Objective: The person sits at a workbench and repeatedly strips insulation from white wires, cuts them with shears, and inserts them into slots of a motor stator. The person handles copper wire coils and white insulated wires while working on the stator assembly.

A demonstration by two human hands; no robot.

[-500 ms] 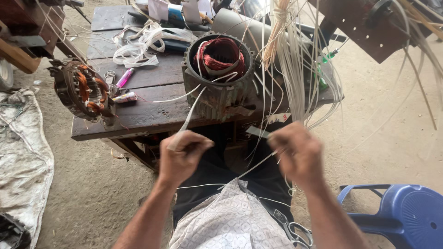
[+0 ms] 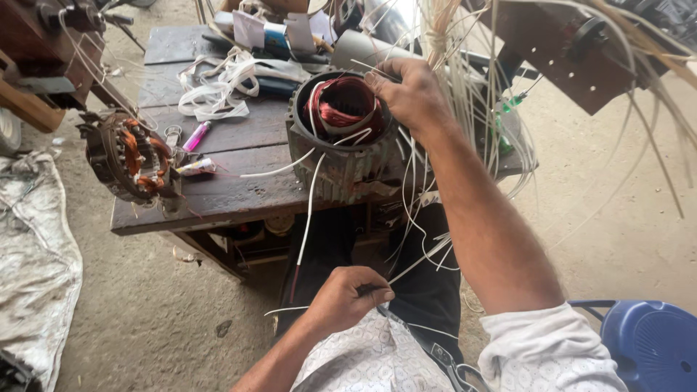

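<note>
A blue plastic stool (image 2: 657,341) runs off the lower right corner. The right hand (image 2: 410,94) covers the far rim of the motor housing (image 2: 341,145), hiding its fingertips' contact. The grey sack (image 2: 33,268) is cut by the left edge. Items at the table's (image 2: 218,196) far end blur together.

Motor stator and white sleeved wire

The grey motor stator (image 2: 341,138) stands open end up, red-copper windings inside, directly beneath the right grip at its rim; a thin white sleeved wire (image 2: 308,210) droops from it down to the left grip.
</note>
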